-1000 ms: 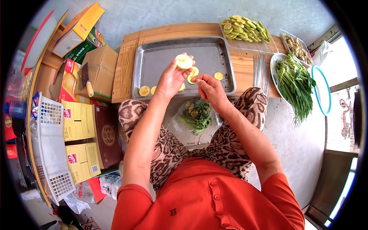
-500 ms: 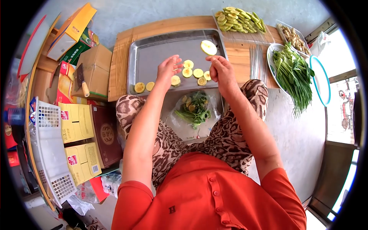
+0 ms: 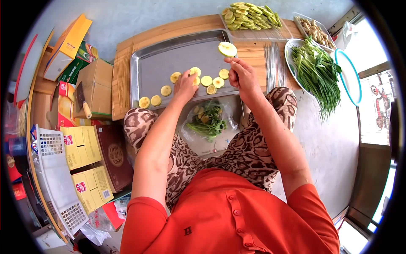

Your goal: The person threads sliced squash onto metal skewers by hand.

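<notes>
In my right hand (image 3: 245, 78) a thin metal skewer is pinched, with one large round zucchini slice (image 3: 227, 49) at its upper end, facing me. The skewer's lower part runs down past the hand. My left hand (image 3: 185, 87) reaches over the near side of the metal tray (image 3: 134, 76), fingers bent and closed about a zucchini slice (image 3: 196, 81). Other pale slices lie scattered along the tray's near half, among them a slice (image 3: 206, 81) between my hands and a slice (image 3: 144, 102) in the left corner.
Behind the tray stands a clear container of stacked slices (image 3: 251, 17). A bundle of metal skewers (image 3: 275, 63) lies on the right. Beyond are a bowl of leafy greens (image 3: 315, 72) and a box of ginger-like pieces (image 3: 314, 30). A plastic bag of greens (image 3: 209, 120) sits below the tray.
My left hand has gone from held open above the tray down onto a slice. My right hand still holds the skewer with its slice. The whole view has shifted slightly.
</notes>
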{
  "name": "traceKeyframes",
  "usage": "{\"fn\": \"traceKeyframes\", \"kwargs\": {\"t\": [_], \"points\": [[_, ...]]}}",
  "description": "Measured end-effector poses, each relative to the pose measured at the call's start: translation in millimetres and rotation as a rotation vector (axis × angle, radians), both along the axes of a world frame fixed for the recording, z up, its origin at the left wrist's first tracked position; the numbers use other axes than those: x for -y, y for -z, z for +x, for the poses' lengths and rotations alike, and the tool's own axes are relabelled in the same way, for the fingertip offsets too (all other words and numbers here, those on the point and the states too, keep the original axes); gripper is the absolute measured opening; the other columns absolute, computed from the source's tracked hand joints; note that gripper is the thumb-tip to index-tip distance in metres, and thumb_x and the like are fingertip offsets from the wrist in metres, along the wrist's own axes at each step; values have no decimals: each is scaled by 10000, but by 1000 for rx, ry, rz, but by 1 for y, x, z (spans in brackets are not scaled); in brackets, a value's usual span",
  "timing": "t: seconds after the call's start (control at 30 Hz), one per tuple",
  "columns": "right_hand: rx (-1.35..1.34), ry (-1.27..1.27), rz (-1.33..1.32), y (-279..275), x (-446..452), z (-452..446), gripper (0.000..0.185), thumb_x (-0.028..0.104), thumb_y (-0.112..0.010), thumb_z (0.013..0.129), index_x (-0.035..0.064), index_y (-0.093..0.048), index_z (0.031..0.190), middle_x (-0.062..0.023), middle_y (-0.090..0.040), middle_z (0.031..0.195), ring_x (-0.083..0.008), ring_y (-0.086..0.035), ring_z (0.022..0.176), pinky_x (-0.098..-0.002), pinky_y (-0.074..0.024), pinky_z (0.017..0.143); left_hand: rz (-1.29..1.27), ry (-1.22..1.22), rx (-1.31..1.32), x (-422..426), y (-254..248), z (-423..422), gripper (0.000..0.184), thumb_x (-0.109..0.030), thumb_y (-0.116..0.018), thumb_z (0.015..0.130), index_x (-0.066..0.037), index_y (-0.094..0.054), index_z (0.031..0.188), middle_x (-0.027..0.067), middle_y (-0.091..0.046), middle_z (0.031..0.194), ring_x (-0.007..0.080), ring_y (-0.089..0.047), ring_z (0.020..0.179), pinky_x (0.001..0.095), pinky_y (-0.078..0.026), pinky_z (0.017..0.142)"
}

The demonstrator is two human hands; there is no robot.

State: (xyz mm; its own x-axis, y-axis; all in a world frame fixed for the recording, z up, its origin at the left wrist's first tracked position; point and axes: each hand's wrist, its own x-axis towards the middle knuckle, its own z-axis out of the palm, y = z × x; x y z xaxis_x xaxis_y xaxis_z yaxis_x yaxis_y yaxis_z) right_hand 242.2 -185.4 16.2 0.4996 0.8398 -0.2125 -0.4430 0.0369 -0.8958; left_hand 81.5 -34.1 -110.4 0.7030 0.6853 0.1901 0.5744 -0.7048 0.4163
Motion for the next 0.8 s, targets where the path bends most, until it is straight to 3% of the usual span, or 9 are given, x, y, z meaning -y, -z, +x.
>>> {"fn": "traceKeyframes", "kwargs": {"t": [0.07, 0.17, 0.37, 0.43, 0.5, 0.57, 0.67, 0.8], "points": [[-5, 5, 20, 1, -1, 2, 214, 118, -446, 924, 6, -554, 1072, -7, -447, 554, -86, -362, 436, -220, -285, 417, 16, 45, -41, 2, -9, 1, 365, -172, -680, 748, -103, -615, 1100, 95, -510, 1193, 290, -501, 1105, 378, -435, 907], [-8, 27, 44, -2, -1, 2, 218, 135, -448, 936, 17, -562, 1079, -1, -437, 542, -83, -356, 429, -220, -274, 405, -175, -16, -21, 4, -26, 7, 278, -168, -683, 746, -94, -643, 1012, 95, -545, 1106, 288, -530, 1039, 393, -448, 864], [-34, 66, 97, -8, -1, 4, 228, 164, -456, 953, 35, -574, 1100, 11, -419, 529, -79, -358, 438, -221, -271, 402, -32, 131, 55, 5, -24, 31, 196, -133, -645, 773, -105, -657, 967, 95, -569, 1046, 290, -543, 994, 394, -454, 827], [-33, 75, 95, -6, 0, 6, 228, 162, -460, 951, 34, -577, 1100, 12, -417, 529, -78, -359, 440, -221, -273, 403, 182, 302, -46, 11, -17, 40, 211, -88, -624, 779, -117, -643, 987, 85, -568, 1044, 293, -538, 1015, 393, -453, 827], [-34, 86, 94, -8, 1, 6, 227, 159, -464, 949, 34, -580, 1099, 14, -415, 528, -77, -359, 443, -221, -274, 405, 100, 296, -62, 17, -17, 51, 223, -95, -620, 778, -126, -647, 997, 78, -578, 1029, 287, -522, 1051, 423, -432, 868], [-47, 93, 94, -9, 2, 6, 225, 155, -466, 948, 33, -584, 1095, 16, -412, 527, -75, -358, 443, -218, -274, 408, -124, 181, -28, 23, -19, 61, 254, -184, -667, 749, -110, -655, 992, 109, -579, 1034, 278, -525, 1042, 410, -421, 867], [-23, 88, 76, -7, 0, 7, 223, 153, -466, 948, 30, -587, 1089, 16, -413, 526, -73, -357, 443, -217, -273, 409, -7, 129, -229, 43, -36, 74, 289, -237, -704, 716, -88, -651, 958, 116, -578, 1026, 282, -524, 1027, 405, -406, 876], [-39, 81, 77, -8, 0, 6, 223, 153, -467, 948, 27, -588, 1087, 16, -412, 526, -72, -355, 440, -214, -272, 412, 80, 168, -219, 43, -24, 79, 356, -277, -728, 682, -78, -635, 962, 104, -577, 994, 274, -517, 1013, 394, -382, 896]]}}
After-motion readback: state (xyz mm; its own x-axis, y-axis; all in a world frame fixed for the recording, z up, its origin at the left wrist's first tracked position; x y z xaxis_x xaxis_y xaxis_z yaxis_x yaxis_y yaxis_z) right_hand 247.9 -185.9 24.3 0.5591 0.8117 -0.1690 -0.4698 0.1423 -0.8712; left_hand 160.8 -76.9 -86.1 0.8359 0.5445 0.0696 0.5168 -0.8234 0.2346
